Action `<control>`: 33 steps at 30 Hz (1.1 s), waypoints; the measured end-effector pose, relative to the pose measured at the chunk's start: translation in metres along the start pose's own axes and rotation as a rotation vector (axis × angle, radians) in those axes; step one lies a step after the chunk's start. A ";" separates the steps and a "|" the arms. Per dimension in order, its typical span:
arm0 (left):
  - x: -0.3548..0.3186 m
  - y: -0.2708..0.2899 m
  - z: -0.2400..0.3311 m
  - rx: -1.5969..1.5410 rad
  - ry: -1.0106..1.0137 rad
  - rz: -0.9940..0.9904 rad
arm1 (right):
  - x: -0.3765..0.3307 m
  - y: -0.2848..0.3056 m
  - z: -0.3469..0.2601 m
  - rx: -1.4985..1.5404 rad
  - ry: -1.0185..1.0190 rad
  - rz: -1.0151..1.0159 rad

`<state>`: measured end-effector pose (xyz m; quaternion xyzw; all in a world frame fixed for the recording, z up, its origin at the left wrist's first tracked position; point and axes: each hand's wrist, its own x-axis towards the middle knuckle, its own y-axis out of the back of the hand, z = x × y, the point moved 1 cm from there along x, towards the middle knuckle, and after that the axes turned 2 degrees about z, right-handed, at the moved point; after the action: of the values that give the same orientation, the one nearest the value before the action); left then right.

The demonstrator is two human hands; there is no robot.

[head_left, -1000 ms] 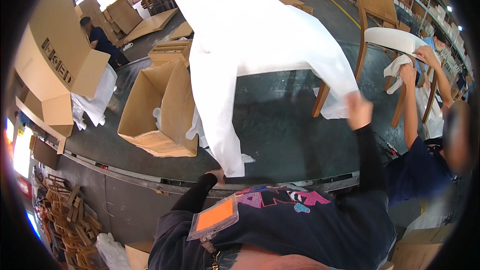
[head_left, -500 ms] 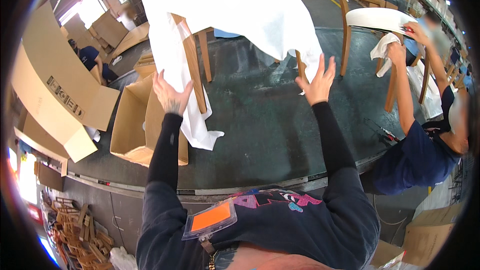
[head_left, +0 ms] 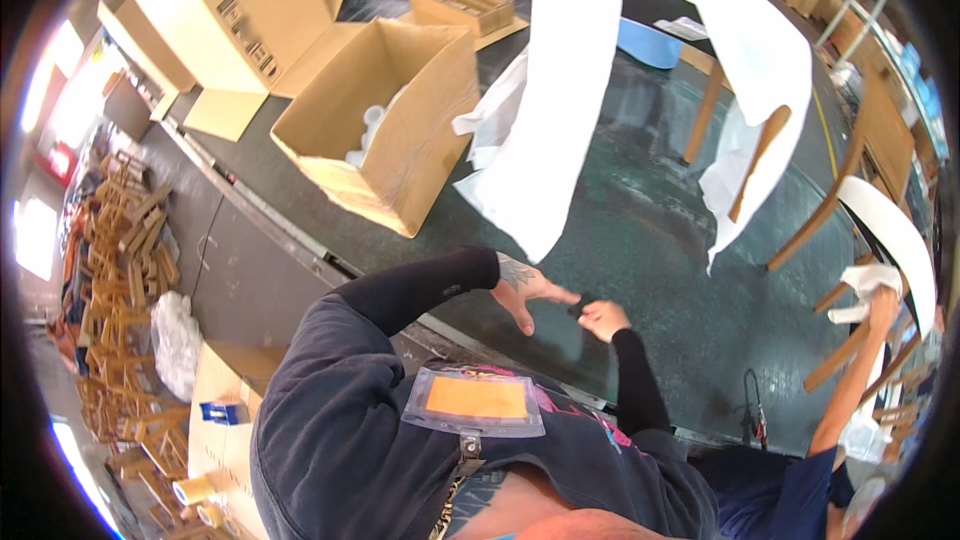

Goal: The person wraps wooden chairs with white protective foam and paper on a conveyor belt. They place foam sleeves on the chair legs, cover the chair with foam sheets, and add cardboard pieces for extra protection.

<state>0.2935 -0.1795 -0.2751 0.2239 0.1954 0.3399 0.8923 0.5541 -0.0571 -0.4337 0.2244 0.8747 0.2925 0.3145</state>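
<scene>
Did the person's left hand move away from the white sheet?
Yes. The left hand came down off the white sheet to the dark tabletop, near the right hand.

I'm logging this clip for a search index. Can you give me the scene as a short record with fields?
setting: dark worktable in a workshop
left hand: open, empty, above table edge
right hand: loosely closed, beside left hand; contents unclear
nearest thing: white wrap draped over wooden chair
also on table: open cardboard box
nearby: another person's hand at a second chair
</scene>
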 end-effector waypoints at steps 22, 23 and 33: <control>-0.314 0.214 -0.407 -0.102 1.397 1.001 | 0.002 -0.207 -0.122 0.066 -0.206 -0.225; -0.315 0.211 -0.407 -0.164 1.392 0.988 | 0.002 -0.210 -0.118 0.056 -0.190 -0.225; -0.365 0.294 -0.314 0.268 1.154 0.798 | 0.018 -0.170 -0.146 0.022 -0.056 -0.112</control>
<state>-0.2691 -0.1530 -0.3053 0.1706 0.5798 0.6778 0.4188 0.4066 -0.2242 -0.4598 0.1868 0.8799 0.2586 0.3522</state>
